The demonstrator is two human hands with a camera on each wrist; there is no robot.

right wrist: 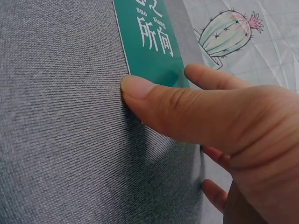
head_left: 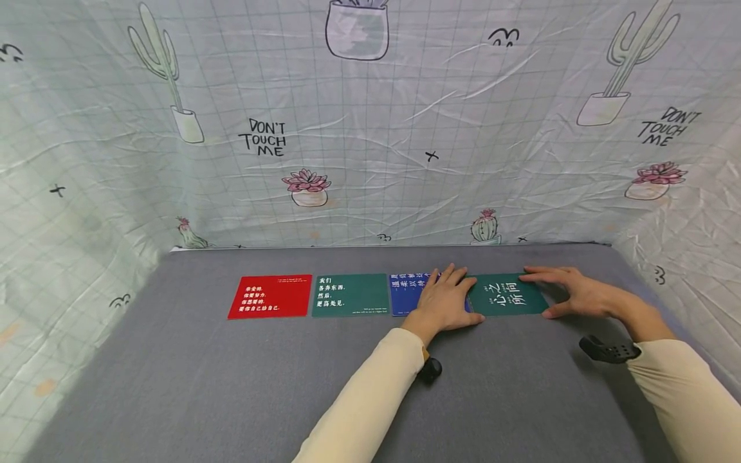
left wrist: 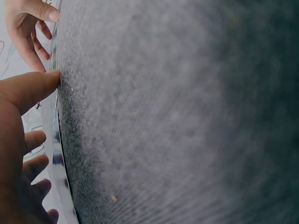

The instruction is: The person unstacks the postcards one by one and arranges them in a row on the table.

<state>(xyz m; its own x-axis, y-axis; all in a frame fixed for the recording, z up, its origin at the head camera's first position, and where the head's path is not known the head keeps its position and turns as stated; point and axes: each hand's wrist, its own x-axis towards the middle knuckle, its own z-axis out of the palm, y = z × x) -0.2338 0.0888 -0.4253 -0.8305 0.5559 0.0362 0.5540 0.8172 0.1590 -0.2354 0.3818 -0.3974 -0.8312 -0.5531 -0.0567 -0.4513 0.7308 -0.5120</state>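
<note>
In the head view, a green card with large white characters (head_left: pixel 501 297) lies flat at the right end of a row. My right hand (head_left: pixel 585 296) holds its right end by the edges, thumb at the near corner and index finger at the far one. The right wrist view shows that thumb (right wrist: pixel 154 100) against the card's near edge. My left hand (head_left: pixel 446 302) rests with spread fingers over a blue card (head_left: pixel 403 294), partly hiding it. Its thumb and index finger reach the green card's left end. Both hands appear in the left wrist view, but the cards are hardly visible there.
Left of the blue card lie another green card (head_left: pixel 353 297) and a red card (head_left: pixel 269 297), both flat with white writing. Grey cloth (head_left: pixel 231 386) covers the table. A hanging printed sheet (head_left: pixel 370 128) closes off the back and both sides.
</note>
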